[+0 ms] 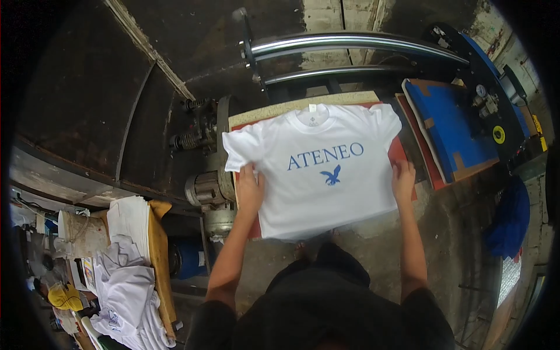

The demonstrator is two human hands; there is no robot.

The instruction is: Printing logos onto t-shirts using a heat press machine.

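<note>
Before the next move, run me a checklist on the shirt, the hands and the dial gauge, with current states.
1. White T-shirt front up: ok, the blue bird print and lettering show.
2. Collar at the far end, away from the person: ok.
3. Left hand and right hand at opposite side edges of the shirt: ok.
4. Left-side sleeve within the red board: not ok, it reaches past the board's edge.
5. Blue pad clear of the shirt: ok, it sits apart to the right.
6. Dial gauge reading: cannot tell, too small.
</note>
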